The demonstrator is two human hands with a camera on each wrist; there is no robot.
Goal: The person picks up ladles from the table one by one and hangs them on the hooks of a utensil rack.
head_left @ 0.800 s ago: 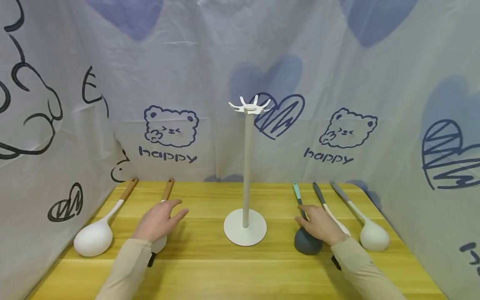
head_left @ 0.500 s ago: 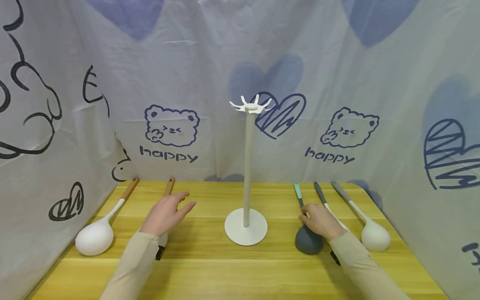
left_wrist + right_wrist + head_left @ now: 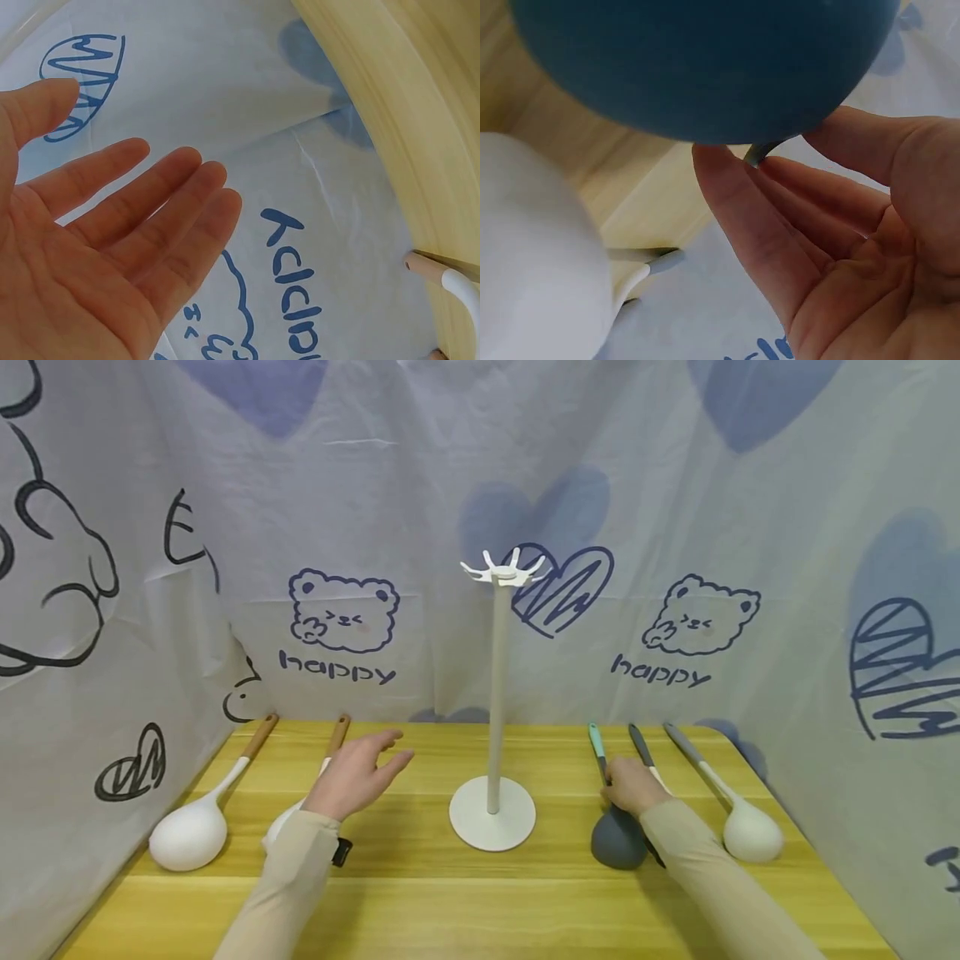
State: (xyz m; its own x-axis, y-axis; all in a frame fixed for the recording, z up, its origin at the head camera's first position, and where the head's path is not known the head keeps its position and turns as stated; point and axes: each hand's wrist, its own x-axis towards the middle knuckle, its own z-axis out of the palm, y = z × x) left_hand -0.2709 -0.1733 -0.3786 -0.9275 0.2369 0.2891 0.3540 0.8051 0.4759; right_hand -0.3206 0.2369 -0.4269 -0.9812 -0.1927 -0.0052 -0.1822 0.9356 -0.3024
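My right hand (image 3: pixel 633 783) grips the shaft of a dark grey ladle (image 3: pixel 618 840) with a mint-green handle end, just above the bowl. In the right wrist view the bowl of that ladle (image 3: pixel 705 67) covers part of the fingertips, with the thumb to one side of the shaft and the fingers to the other. My left hand (image 3: pixel 354 774) hovers palm inward, fingers spread and holding nothing. Under its wrist lies a white utensil with a wooden handle (image 3: pixel 339 735), its head partly hidden by the sleeve. A larger white ladle (image 3: pixel 187 837) with a wooden handle lies farther left.
A white stand (image 3: pixel 495 693) with hooks around its top rises mid-table on a round base (image 3: pixel 491 835). Right of the dark ladle lie a dark-handled white utensil (image 3: pixel 639 743), mostly hidden, and a grey-handled white ladle (image 3: pixel 752 833). A printed curtain (image 3: pixel 435 485) encloses the wooden table (image 3: pixel 420 910).
My right hand has closed around the dark ladle's shaft, its fingers curling in. My left hand has moved right and slightly up, toward the stand. The utensils lie where they were.
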